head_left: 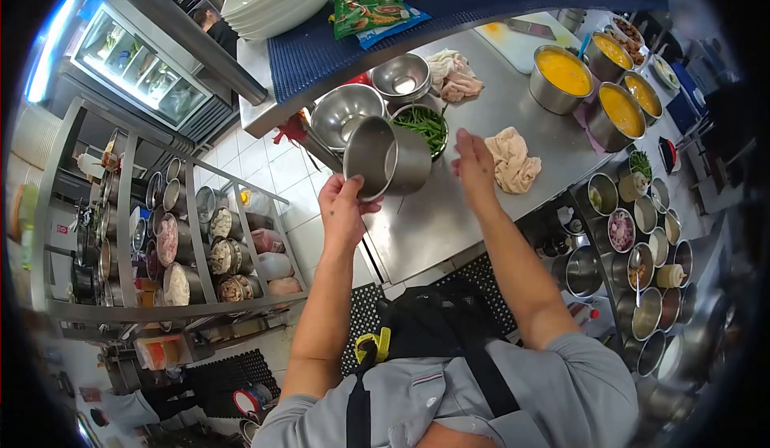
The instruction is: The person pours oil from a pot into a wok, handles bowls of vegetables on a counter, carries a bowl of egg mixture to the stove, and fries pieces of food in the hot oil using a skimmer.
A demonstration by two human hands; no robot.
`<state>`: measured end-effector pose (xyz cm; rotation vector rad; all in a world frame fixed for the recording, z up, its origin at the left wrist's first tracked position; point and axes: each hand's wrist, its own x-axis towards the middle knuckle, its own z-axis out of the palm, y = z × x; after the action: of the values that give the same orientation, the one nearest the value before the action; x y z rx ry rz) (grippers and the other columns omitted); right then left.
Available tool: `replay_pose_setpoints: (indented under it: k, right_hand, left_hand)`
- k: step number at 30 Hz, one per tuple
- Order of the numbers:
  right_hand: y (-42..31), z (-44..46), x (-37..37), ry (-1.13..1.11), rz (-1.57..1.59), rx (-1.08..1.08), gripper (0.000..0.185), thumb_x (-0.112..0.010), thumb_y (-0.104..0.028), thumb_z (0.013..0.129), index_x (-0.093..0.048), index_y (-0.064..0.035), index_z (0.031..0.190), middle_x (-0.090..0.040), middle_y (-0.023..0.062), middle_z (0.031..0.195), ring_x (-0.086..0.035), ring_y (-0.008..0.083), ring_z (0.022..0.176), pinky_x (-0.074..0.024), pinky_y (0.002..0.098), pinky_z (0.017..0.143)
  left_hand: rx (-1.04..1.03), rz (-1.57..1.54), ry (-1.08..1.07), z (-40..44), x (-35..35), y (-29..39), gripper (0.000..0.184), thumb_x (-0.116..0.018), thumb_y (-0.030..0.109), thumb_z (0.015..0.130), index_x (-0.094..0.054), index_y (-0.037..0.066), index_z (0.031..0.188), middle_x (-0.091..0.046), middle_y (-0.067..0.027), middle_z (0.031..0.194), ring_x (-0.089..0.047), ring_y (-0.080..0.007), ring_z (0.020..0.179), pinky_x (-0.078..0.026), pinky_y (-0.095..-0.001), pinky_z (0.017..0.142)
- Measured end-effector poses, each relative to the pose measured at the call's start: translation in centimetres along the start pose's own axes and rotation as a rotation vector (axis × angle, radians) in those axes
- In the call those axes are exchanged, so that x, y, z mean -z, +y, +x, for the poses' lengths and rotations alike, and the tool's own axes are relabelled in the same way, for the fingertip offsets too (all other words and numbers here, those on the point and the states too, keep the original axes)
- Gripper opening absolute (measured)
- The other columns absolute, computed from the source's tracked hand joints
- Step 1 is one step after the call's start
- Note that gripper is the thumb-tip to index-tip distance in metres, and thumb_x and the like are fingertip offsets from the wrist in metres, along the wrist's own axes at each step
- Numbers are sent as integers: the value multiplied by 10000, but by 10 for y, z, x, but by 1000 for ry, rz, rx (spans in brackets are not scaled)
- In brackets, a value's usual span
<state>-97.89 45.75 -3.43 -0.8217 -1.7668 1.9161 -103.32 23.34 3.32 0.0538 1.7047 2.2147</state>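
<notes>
My left hand (345,207) grips the rim of a steel pot (370,159), which is tilted with its opening toward the left. A second steel pot (411,162) is right against it, on its right side. My right hand (475,167) is off to the right above the steel counter, fingers apart and touching nothing. Between the hands, farther back, a round container holds cut green vegetables (423,125). Beside my right hand a crumpled beige cloth (513,160) lies on the counter (425,239).
Steel bowls (346,115) stand at the back left, near another cloth (454,75). Several pots of yellow liquid (564,71) stand at the right by a cutting board (520,43) with a knife. A blue-matted shelf (305,67) overhangs the back. Racks of containers flank both sides. A person (215,27) stands far left.
</notes>
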Motion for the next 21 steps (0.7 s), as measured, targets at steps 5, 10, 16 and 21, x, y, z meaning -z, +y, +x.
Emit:
replay_pose_setpoints:
  k: [5,10,16,21]
  right_hand:
    - [-40,-49,-21,-490,785,-481,567,-411,-526,906,-487,-40,1189,-583,111,1004,-605,271,817,-507,399,709]
    - [-35,-38,-10,-495,657,-480,446,-398,-422,928,-520,-51,1143,-597,109,992,-612,265,813,-520,409,711]
    - [-50,-29,-5,-473,280,-343,359,-451,-359,934,-584,-45,1044,-621,89,913,-615,229,746,-508,345,626]
    - [-81,3,-27,-234,78,181,387,-509,-377,901,-639,-18,966,-638,78,868,-616,224,715,-480,342,598]
  left_hand:
    - [-43,-39,-7,14,-37,-2,104,-546,95,838,-510,22,774,-569,-68,684,-588,-160,538,-507,-274,435]
    - [-167,272,31,9,-23,-17,107,-552,94,833,-514,25,761,-566,-47,689,-543,-112,516,-521,-261,466]
    - [-252,411,151,-11,5,-13,116,-557,87,821,-502,23,741,-541,-33,637,-494,-84,479,-451,-228,432]
    - [-246,734,211,-27,34,-28,252,-604,159,748,-444,17,616,-490,-71,519,-472,-137,488,-404,-316,478]
